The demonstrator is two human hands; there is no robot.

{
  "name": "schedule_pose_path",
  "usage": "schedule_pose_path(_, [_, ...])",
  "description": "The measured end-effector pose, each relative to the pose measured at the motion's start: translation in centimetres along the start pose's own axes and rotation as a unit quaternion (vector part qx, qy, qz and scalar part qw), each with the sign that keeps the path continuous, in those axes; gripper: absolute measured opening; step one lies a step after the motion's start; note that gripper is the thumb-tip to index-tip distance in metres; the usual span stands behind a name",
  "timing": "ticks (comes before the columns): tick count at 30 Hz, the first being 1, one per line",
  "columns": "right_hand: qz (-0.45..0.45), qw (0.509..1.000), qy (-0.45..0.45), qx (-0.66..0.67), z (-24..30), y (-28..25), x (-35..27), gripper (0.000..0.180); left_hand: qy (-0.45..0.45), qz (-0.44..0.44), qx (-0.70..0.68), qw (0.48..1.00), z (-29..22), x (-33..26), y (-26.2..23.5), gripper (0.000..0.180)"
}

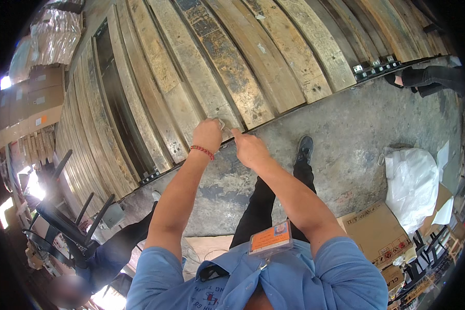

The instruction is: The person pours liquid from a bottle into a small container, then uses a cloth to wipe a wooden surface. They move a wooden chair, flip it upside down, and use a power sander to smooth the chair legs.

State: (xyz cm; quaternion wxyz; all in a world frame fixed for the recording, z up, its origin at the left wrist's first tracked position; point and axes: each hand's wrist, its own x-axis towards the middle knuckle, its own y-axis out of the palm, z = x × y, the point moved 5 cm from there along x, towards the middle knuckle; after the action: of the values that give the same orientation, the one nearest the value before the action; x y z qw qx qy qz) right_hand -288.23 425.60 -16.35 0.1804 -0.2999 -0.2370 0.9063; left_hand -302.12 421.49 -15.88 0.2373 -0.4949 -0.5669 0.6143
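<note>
Both my arms reach forward to the near end of a worn wooden plank (188, 85). My left hand (207, 135), with a red bracelet at the wrist, is closed at the plank's end. A small pale piece (221, 124) shows at its fingertips; its kind is too small to make out. Just to the right, my right hand (250, 150) is curled, with thumb and forefinger together pointing at the plank's edge. Whatever it pinches, if anything, is hidden. The two hands are close but apart.
Rows of planks stretch ahead, with black metal brackets (377, 70) along the edge. Cardboard boxes (31, 103) stand at left, black chair frames (62, 222) lower left beside another person (113, 253). White plastic sheeting (411, 183) and a carton (377, 232) lie right. Another person's leg (434, 77) shows far right.
</note>
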Motion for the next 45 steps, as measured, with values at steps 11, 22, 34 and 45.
schedule_pose_path(11, [-0.021,1.000,0.010,0.011,0.6,0.7,0.5,0.034,-0.003,0.014,0.000,1.000,0.0,0.4,-0.2,0.017])
schedule_pose_path(22, [-0.020,0.999,0.023,0.027,0.3,0.7,0.4,0.033,0.007,0.000,-0.040,0.999,0.1,0.2,-0.2,0.017])
schedule_pose_path(34, [-0.035,0.999,0.015,0.001,0.0,1.0,-0.5,0.029,0.016,-0.050,-0.081,0.995,-0.2,-1.2,-0.3,0.016])
schedule_pose_path(45, [-0.006,0.999,0.028,-0.017,0.6,0.3,0.1,0.026,0.021,-0.074,-0.063,0.995,-0.6,-1.6,0.0,0.019])
